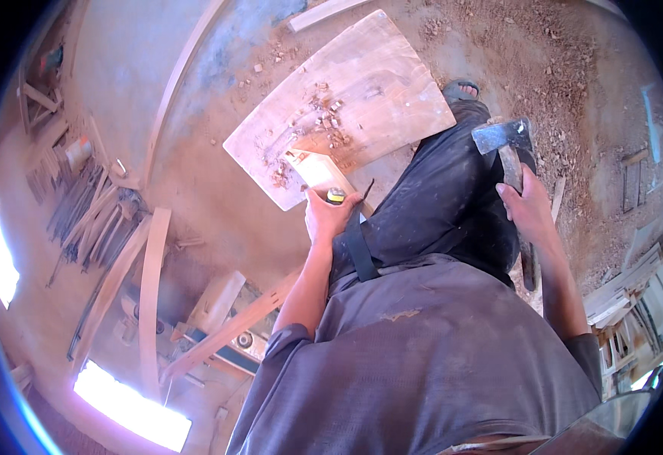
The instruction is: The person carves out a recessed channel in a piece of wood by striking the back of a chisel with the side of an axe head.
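My right hand (529, 208) is closed around the wooden handle of a hammer (502, 136), its worn, blue-grey metal head raised over my right leg. My left hand (328, 216) is closed on a tool with a yellow-and-black handle end (336, 196); the rest of that tool is hidden. It stands over a pale wooden piece (318, 168), brightly lit, which lies partly on a wide board (392, 83) and runs back toward my lap. A thin dark pointed strip (368, 189) shows beside the left fingers. Wood chips (330, 121) lie scattered on the board.
Long curved wood strips (154, 288) and a pile of thin sticks (92, 212) lie on the left. A beam (233, 326) slants behind my left elbow. Shavings (567, 91) cover the ground ahead on the right. Stacked timber (635, 284) stands at the right.
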A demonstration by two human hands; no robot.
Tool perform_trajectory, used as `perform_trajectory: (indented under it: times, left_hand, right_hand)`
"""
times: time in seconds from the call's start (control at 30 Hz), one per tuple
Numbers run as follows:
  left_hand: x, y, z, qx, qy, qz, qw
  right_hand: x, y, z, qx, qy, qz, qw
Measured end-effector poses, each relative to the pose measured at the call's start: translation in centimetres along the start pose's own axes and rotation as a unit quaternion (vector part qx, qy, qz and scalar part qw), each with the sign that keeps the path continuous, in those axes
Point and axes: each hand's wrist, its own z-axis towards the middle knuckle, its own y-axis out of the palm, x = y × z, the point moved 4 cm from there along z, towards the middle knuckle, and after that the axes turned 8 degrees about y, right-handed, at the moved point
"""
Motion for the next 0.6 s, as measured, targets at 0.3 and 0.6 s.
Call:
perform_trajectory:
  times: [0.3,0.6]
  left_hand:
    - [-4.6,-5.0,1.3,0.053,0.180,-0.154,0.970]
    - [-4.0,-20.3,-1.7,0.135,0.464,-0.556,0.676]
  right_hand:
    - [-3.6,8.2,-5.9,0.014,-0.057,0.144,0.988]
    - [-3.0,13.6,-9.8,0.031,-0.074,0.017,0.997]
